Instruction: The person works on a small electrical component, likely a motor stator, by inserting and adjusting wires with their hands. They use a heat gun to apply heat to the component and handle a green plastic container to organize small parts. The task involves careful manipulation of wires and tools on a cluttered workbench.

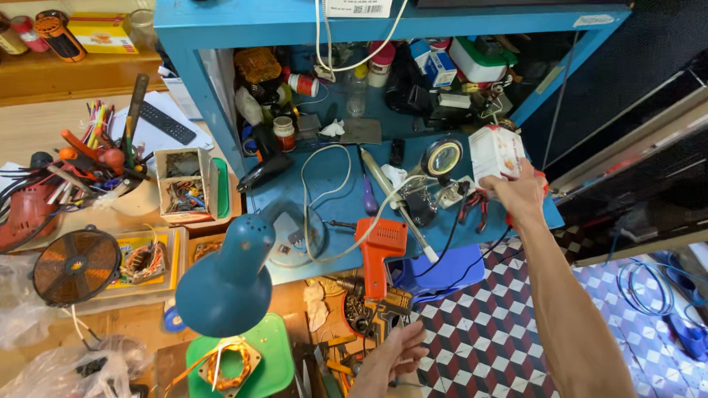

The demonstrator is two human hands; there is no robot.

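Left hand [394, 352] low beside floor clutter, fingers loosely spread, holding nothing; sharp tools and wire scraps close, snag risk. Orange soldering gun [378, 250] hangs over table [335, 188] edge, white cord looped near; tug could drop it. Right hand [520, 193] grasps white box [495, 152] at table's far right edge, above red pliers [476, 206]; loose grip could let box fall.

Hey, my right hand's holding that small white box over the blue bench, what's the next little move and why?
Probably lower the small white cardboard box onto the blue workbench top: your right hand grips it above the crowded surface, while your left hand hangs open and empty below.
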